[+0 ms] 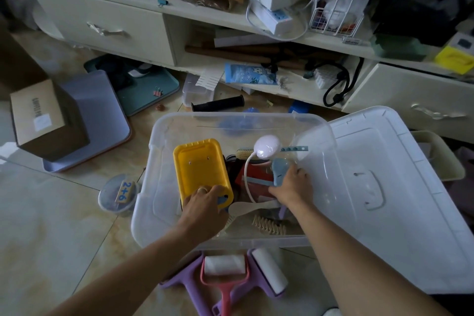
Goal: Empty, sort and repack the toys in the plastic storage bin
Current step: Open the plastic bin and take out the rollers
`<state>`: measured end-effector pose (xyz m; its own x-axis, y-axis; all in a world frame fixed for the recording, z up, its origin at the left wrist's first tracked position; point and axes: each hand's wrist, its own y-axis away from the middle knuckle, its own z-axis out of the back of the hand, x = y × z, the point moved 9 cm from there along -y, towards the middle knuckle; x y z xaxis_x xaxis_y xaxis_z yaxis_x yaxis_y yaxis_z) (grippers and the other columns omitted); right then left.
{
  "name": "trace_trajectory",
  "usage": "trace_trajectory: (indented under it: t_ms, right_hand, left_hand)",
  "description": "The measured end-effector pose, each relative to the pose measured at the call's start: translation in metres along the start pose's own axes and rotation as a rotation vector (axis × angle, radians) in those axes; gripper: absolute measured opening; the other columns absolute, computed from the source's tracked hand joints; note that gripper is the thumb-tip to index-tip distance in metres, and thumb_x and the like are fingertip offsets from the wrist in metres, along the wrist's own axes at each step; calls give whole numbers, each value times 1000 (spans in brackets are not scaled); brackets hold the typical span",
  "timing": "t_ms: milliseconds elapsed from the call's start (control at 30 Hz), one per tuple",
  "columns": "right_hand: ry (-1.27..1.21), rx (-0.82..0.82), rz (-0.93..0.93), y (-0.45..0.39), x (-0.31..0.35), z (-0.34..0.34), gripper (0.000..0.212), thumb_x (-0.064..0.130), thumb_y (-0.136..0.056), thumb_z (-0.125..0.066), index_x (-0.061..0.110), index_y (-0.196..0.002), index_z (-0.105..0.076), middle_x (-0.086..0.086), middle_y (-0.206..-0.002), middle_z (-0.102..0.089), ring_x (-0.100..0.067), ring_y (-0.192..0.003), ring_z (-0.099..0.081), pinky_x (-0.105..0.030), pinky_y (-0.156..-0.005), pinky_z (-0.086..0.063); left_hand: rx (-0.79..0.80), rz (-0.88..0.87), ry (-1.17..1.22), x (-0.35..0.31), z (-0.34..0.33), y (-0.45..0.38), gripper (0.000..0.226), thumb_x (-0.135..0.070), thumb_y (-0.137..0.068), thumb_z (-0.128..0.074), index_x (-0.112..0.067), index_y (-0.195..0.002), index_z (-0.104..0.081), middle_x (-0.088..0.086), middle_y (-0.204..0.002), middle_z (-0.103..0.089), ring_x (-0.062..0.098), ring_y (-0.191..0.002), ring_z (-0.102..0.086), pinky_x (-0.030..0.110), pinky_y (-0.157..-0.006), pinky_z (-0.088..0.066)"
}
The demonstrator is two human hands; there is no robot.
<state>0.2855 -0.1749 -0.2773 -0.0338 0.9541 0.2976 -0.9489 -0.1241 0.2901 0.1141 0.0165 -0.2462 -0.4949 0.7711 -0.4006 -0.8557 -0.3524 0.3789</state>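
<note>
The clear plastic storage bin [143,213] sits on the tiled floor at the frame's centre, its lid [384,187] leaning at its 3 o'clock side; inside, at 9 o'clock, stands a yellow tray [200,167]; the left hand [205,202] curls its fingers over the tray's near edge, a ring on one finger; the right hand [292,185], toward 3 o'clock, pinches a blue-grey toy piece [278,169] beside a pink gooseneck lamp [266,147]; three lint rollers [225,272] lie outside at 6 o'clock; a round tub [118,195] with a "2+6" card sits at 9 o'clock.
</note>
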Motion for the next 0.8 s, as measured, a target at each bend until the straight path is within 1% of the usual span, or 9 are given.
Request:
trace_trajectory:
  t_ms: [100,200,267,333,433,500,667,733,800]
  right_hand:
    - [-361,3,-107,17,1,21,50,52,-89,-52,17,-125,-55,-4,-96,-67,-20,-70,-67,-31,-57,-58]
    - [-795,187,-213,46,7,27,42,42,-97,-43,11,-119,-62,-12,-103,-70,-23,-71,-70,-25,-42,-48]
    - [-1041,405,-187,76,31,33,31,32,-98,-44,11,-108,-65,-16,-96,-71,-23,-67,-69,-25,-39,-43]
    - [-1125,543,-59,99,57,47,23,19,-100,-45,11,-104,-66,-11,-86,-70,-22,-69,-66,-24,-43,-47]
    - [-1057,655,118,116,91,57,31,25,-95,-51,5,-117,-62,-16,-95,-71,-28,-78,-67,-32,-59,-51]
    - [-989,599,173,116,103,61,41,33,-86,-55,3,-114,-62,-23,-103,-70,-35,-86,-68,-34,-61,-51]
    - [-990,417,229,117,130,72,9,20,-96,-60,16,-103,-63,-9,-99,-70,-19,-89,-67,-23,-64,-54]
    - [-998,411,266,119,145,68,15,27,-92,-64,20,-106,-64,-9,-102,-71,-24,-94,-69,-31,-70,-57]
    - [-1051,433,282,124,165,62,33,41,-85,-70,28,-115,-64,-6,-109,-71,-27,-101,-70,-40,-80,-59]
  left_hand:
    - [-79,0,93,-5,15,1,52,-32,-93,-61,-26,-142,-44,5,-143,-45,26,-131,-45,46,-107,-40]
    - [-205,-25,383,-18,46,3,41,-29,-99,-55,-25,-139,-50,1,-138,-51,21,-126,-51,37,-100,-49]
    - [-116,40,776,-23,57,2,41,-34,-101,-52,-25,-141,-49,-2,-131,-58,17,-118,-58,26,-83,-53]
    - [29,93,1096,-33,64,3,44,-38,-100,-52,-24,-142,-47,3,-130,-60,19,-114,-61,23,-75,-54]
    - [37,44,1153,-43,89,10,32,-28,-98,-58,-16,-127,-61,10,-118,-63,18,-102,-66,24,-69,-59]
    - [-67,33,1145,-35,106,14,21,-20,-95,-63,-10,-113,-69,13,-109,-67,23,-98,-68,28,-72,-61]
    - [-76,68,1193,-7,132,34,26,-11,-89,-70,0,-112,-65,19,-103,-67,29,-96,-68,41,-81,-61]
    - [-33,70,1123,5,141,40,27,-12,-87,-73,-2,-111,-66,18,-105,-67,28,-96,-68,39,-82,-61]
    - [-90,66,1120,26,156,43,21,-14,-88,-72,-7,-107,-68,17,-104,-68,25,-92,-67,38,-83,-59]
